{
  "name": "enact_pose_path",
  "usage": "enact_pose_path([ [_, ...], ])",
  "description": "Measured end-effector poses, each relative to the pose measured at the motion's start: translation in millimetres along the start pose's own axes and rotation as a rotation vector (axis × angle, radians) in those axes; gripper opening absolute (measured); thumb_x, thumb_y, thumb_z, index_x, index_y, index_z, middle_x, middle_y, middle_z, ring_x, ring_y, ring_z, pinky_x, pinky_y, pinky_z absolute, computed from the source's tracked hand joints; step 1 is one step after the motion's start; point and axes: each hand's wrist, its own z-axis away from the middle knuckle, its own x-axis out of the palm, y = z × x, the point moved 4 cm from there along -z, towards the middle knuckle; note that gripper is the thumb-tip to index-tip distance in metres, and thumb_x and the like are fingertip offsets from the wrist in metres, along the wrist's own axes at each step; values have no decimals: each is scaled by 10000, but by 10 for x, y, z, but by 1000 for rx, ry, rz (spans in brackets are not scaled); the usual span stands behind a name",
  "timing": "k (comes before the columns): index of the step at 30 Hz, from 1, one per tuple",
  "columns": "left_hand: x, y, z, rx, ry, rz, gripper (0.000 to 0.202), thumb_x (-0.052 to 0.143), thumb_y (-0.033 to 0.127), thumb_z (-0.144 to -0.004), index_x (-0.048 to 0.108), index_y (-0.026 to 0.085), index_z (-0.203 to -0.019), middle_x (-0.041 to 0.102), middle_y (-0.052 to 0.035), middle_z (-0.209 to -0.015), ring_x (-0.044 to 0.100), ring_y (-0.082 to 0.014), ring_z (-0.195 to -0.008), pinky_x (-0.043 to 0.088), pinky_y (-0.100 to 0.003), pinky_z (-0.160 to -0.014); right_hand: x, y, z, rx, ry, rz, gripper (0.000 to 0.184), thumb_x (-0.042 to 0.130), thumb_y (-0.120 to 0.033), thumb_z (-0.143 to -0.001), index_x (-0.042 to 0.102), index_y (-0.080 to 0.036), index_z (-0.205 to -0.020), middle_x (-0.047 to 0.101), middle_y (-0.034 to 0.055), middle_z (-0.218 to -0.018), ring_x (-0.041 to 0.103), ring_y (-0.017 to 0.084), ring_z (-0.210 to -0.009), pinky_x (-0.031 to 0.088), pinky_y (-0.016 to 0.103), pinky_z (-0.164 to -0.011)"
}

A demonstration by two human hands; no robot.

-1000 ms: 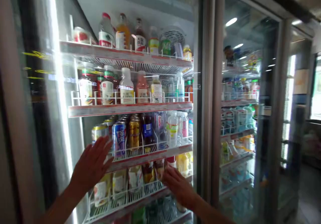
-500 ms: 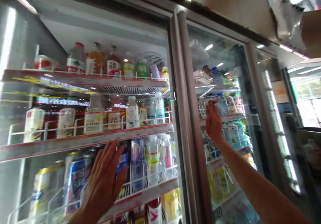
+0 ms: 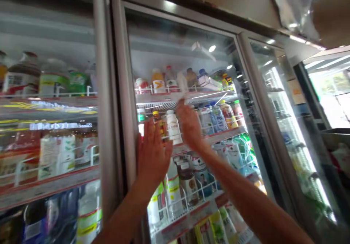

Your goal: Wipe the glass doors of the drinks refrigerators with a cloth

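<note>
My left hand (image 3: 153, 154) is raised before the middle cooler door (image 3: 191, 29), fingers stretched up and thumb apart, holding nothing. Beside it, a little higher to the right, is my right hand (image 3: 189, 124), slightly blurred, with its fingers extended and no object visible in it. Whether either palm touches the glass I cannot tell. Behind the glass, a white bottle (image 3: 173, 126) and a yellow-capped bottle (image 3: 157, 122) stand between my hands. A clear bottle with a yellow-green label (image 3: 173, 185) is on the shelf below.
To the left, another cooler door with a metal frame (image 3: 101, 91) covers shelves of drinks, including a dark bottle (image 3: 23, 74). A third cooler door (image 3: 279, 102) is on the right. Crumpled clear plastic (image 3: 290, 11) hangs above, near a cardboard box (image 3: 332, 22).
The view has shifted right along the coolers. My left hand has gone from the left door to the middle one, and my hands are now closer together.
</note>
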Motion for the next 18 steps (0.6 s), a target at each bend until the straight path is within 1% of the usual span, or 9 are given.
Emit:
enact_pose_path([
  [2, 143, -71, 38, -52, -29, -80, 603, 275, 386, -934, 112, 138, -1459, 215, -162, -1503, 156, -283, -1405, 189, -542, -1114, 89, -247, 19, -191, -93, -13, 488, 373, -159, -835, 472, -244, -1305, 417, -17, -1414, 277, 176, -1365, 291, 411, -1113],
  [4, 199, -110, 82, -52, -54, -148, 610, 249, 394, -935, 67, 155, -1466, 189, -155, -1513, 128, -289, -1410, 174, -557, -1111, 41, -55, 7, -250, -135, -1, 516, 387, -159, -834, 430, -280, -1334, 378, -40, -1438, 249, 165, -1378, 260, 428, -1127],
  [6, 202, -114, 109, -40, -66, -200, 633, 237, 425, -930, 20, 170, -1468, 142, -143, -1526, 94, -300, -1413, 155, -570, -1110, -158, 630, -35, -95, -116, 40, 515, 365, -134, -832, 445, -263, -1325, 413, -6, -1418, 302, 183, -1355, 273, 463, -1111],
  [9, 192, -86, 121, -25, -72, -253, 674, 213, 483, -920, -44, 177, -1463, 79, -132, -1538, 63, -306, -1415, 136, -567, -1114, -540, 1896, -57, 377, 45, 113, 454, 339, -139, -827, 549, -138, -1230, 501, 130, -1330, 415, 269, -1273, 339, 527, -1041],
  [11, 201, -66, 119, -22, -67, -281, 699, 202, 514, -913, -79, 180, -1458, 47, -125, -1542, 50, -306, -1416, 130, -560, -1118, -636, 2258, -63, 467, 124, 133, 477, 280, -124, -829, 536, -26, -1219, 495, 238, -1295, 424, 314, -1255, 320, 579, -1026],
  [14, 214, -17, 92, -33, -51, -296, 686, 161, 522, -910, -93, 193, -1456, 25, -104, -1546, 49, -294, -1417, 121, -542, -1126, -497, 1962, -65, 349, 97, 108, 453, 314, -145, -834, 566, -124, -1209, 523, 124, -1307, 399, 219, -1293, 326, 430, -1091],
  [15, 205, 11, 76, -38, -50, -287, 684, 141, 531, -907, -79, 192, -1459, 28, -100, -1547, 53, -292, -1417, 116, -534, -1129, -425, 1757, -52, 255, 52, 89, 444, 333, -158, -840, 565, -199, -1216, 507, 45, -1338, 362, 171, -1322, 321, 375, -1106],
  [17, 156, 72, 39, -64, -71, -248, 716, 114, 569, -891, -16, 163, -1466, 44, -112, -1544, 57, -301, -1414, 87, -527, -1132, -329, 1385, 3, -67, -107, 10, 466, 350, -166, -846, 508, -231, -1279, 411, 1, -1419, 261, 160, -1376, 267, 389, -1137],
  [18, 123, 89, 21, -94, -100, -217, 749, 119, 593, -880, 17, 138, -1465, 42, -124, -1542, 42, -311, -1413, 60, -531, -1132, -340, 1330, 43, -136, -179, -6, 487, 342, -152, -849, 473, -235, -1310, 383, -7, -1437, 242, 159, -1383, 237, 409, -1146],
])
